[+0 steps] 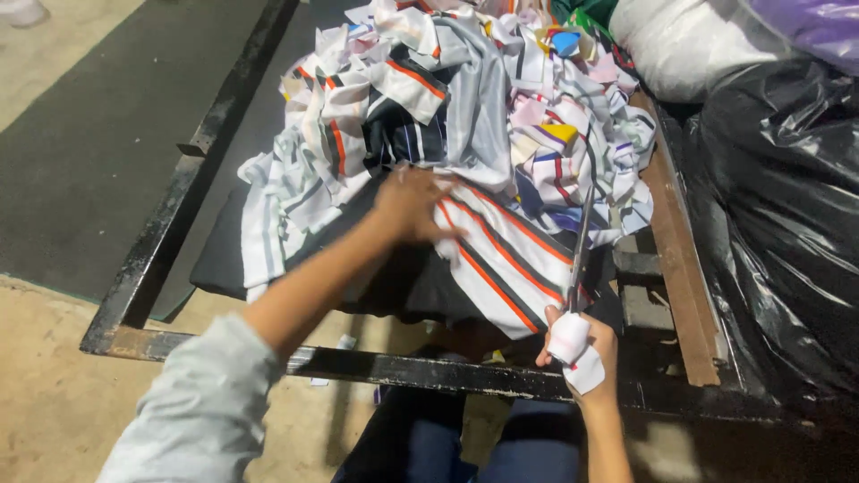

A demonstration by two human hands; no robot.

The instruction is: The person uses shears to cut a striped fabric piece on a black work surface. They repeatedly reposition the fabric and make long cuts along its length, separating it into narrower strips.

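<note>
1 view only, from the head camera, looking down over a black metal frame (420,368) with a dark pad on it. At the centre of the frame the left hand (410,204) lies palm down, fingers spread and nearly flat, pressing on a striped fabric piece (501,259): white cloth with orange and dark stripes that runs from the hand toward the lower right. It grips nothing; it only pins the cloth. At the lower right the right hand (582,344), partly wrapped in white cloth, is closed around the handles of a pair of scissors (580,246), whose long blades point up the frame along the right edge of the striped piece. How far apart the blades stand cannot be told.

The cloth looks thin, light and limp, probably a little slick, so it would slide and bunch unless held flat. A good hold seems to be a flat press close beside the blade line, or a pinch at the free edge to keep it taut.

Behind, in the upper middle, a heap of fabric scraps (465,80) is piled. A black plastic bag (787,215) fills the right edge, a white sack (680,45) above it.
</note>
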